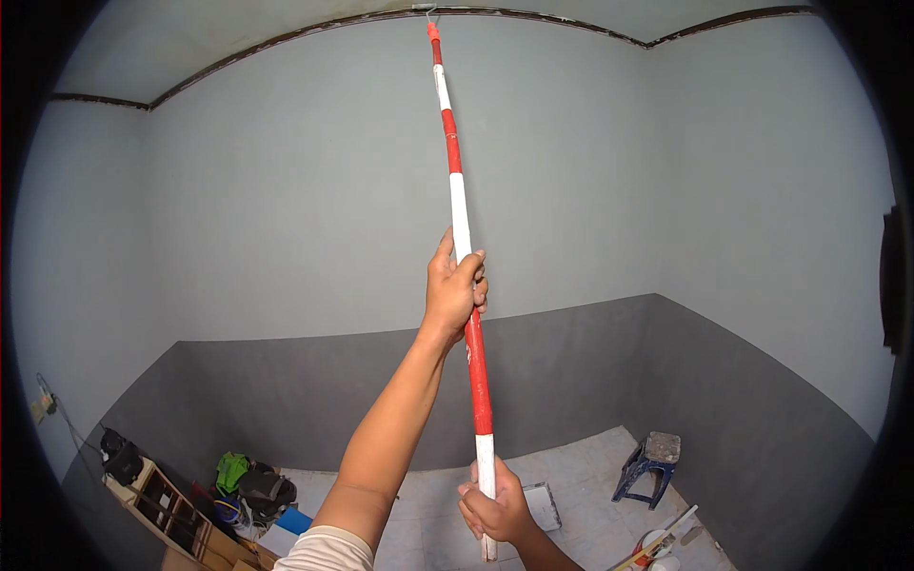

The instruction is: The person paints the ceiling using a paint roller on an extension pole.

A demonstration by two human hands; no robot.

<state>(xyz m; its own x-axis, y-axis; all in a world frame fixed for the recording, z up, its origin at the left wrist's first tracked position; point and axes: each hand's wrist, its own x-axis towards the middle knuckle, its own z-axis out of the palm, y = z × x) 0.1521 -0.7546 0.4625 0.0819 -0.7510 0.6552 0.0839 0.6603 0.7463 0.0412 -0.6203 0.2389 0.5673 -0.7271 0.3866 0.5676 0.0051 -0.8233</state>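
A long pole [459, 209] banded in red and white rises in front of me toward the ceiling. My left hand [457, 284] is wrapped round it about halfway up, its arm stretched upward. Lower down, near the pole's bottom end, my right hand [497, 504] grips a white band. At the far top, an orange-red handle joins the pole to a paint roller [427, 9], which lies close to the dark trim [314, 28] where wall and ceiling meet. Whether the roller touches the trim or the ceiling is too small to tell.
A paint tray [542, 507] lies on the tiled floor behind my right hand. To the right stand a blue stool [651, 469] and, nearer, a bucket [657, 543] with sticks. Bags [262, 489] and a wooden frame [171, 512] crowd the lower left. The grey wall [314, 190] is two-toned.
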